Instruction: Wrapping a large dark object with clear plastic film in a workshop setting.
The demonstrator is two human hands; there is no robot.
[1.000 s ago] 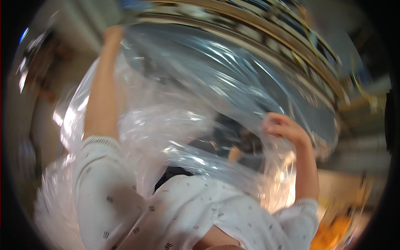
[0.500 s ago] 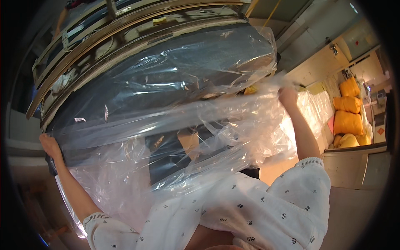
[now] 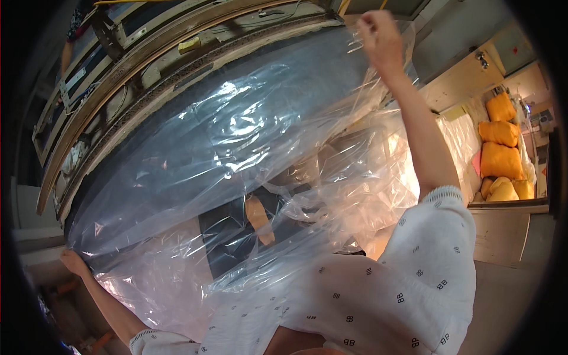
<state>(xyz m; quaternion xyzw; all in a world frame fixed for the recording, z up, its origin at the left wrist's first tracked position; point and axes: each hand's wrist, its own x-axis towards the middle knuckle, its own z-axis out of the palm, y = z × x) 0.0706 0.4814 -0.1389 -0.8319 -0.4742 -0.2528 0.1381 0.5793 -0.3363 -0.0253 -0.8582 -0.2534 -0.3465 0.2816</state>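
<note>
left hand (image 3: pixel 73 261) on plastic sheet (image 3: pixel 236 127) | wooden rails (image 3: pixel 165 36) beyond | orange bundles (image 3: pixel 500 160) far right

Between the left hand (image 3: pixel 74 262) and right hand (image 3: pixel 381 44), room lay free above the plastic sheet (image 3: pixel 248 136); long wooden rails (image 3: pixel 142 47) barred the far side.

white top (image 3: pixel 355 296) | small dark repeated motifs (image 3: pixel 400 297) | loose short sleeves (image 3: pixel 438 242) | gathered white cuffs (image 3: pixel 442 194)

sheet (image 3: pixel 236 121) before rail (image 3: pixel 139 50), bundles (image 3: pixel 500 161) at right
</note>
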